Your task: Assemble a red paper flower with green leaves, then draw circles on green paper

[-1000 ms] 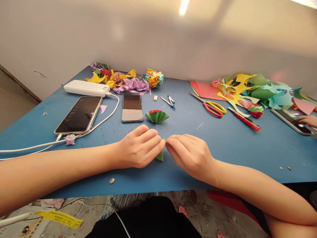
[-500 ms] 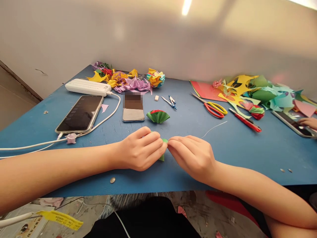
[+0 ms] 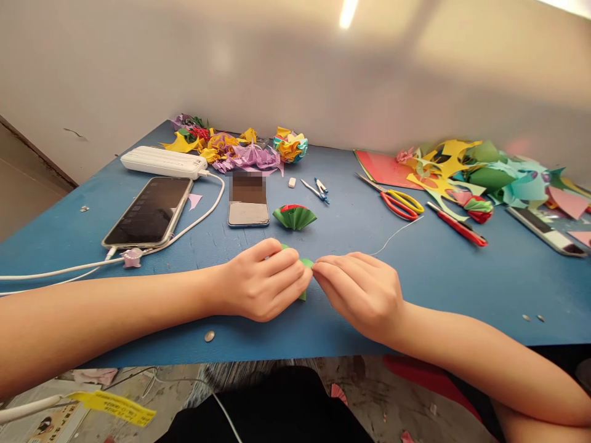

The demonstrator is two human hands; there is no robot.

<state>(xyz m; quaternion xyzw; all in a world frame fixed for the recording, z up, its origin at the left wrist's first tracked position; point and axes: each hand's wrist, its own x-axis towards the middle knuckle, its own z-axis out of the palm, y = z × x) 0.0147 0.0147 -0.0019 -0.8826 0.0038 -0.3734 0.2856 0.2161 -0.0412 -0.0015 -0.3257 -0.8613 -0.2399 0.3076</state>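
Observation:
My left hand point(image 3: 268, 280) is curled closed around a piece of green paper point(image 3: 303, 295), and only small bits of it show past the fingers. Thumb and fingers pinched, my right hand point(image 3: 357, 292) meets the paper's right edge; the fingertips hide the exact grip. A thin white thread point(image 3: 397, 232) trails out from behind my right hand across the table. Just beyond my hands sits a pleated green paper fan point(image 3: 295, 218) with a red top edge.
Red-and-yellow scissors point(image 3: 399, 203), a red utility knife point(image 3: 457, 224) and a phone point(image 3: 545, 231) lie to the right. Another phone point(image 3: 148, 212), a power bank point(image 3: 164, 163) and a mirror-like phone point(image 3: 248, 212) stand left. Paper scraps point(image 3: 462, 160) line the wall.
The thread has slid a little left, its far end now near the scissors' handles. Another person's hand at the right edge has left the view. My hands have barely moved.

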